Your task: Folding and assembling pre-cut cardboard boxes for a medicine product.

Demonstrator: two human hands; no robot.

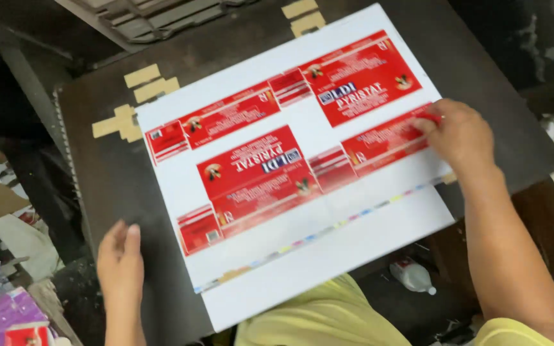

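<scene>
Dark and scuffed, the work board carries a white printed sheet taped at its far corners, and our right hand presses flat, fingers extended and gripping nothing, on the sheet's right edge, while our left hand rests open on the board's near left corner beside the sheet. We judge the sheet could skew if that press slips. It bears red carton panels and a thin colour strip.
</scene>
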